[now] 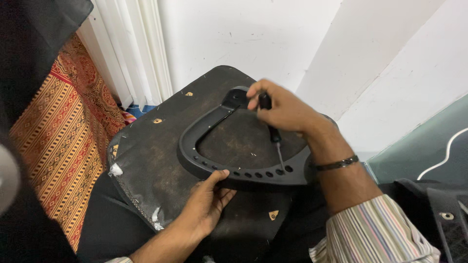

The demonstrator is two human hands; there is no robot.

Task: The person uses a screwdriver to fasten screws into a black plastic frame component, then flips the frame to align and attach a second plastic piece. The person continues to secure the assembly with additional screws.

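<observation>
A black plastic frame point(214, 165), horseshoe-shaped with a row of round holes along its near curve, lies flat on a worn dark board point(156, 146) that rests across your lap, roughly in the middle of the view; its open end points away from you, towards the wall. Your right hand point(285, 109) is clenched around the black handle of a screwdriver point(273, 134); the handle is upright under your fingers, and the thin metal shaft slants down to the frame, its tip at one of the holes on the right part of the near curve. Your left hand point(207, 202) grips the frame's near edge, thumb on top and fingers curled under, just left of the screwdriver tip; the two hands are near each other but not touching. A dark bracelet point(337, 163) circles your right wrist, and a striped sleeve point(375, 234) covers the forearm below it. The board's surface is scuffed, with small tan patches and torn white bits along its left edge. To the left lies orange patterned cloth point(58, 136); behind the board stand white walls point(253, 34) meeting at a corner; at far right is a pale green surface point(424, 156) with a white cable point(446, 153) on it.
</observation>
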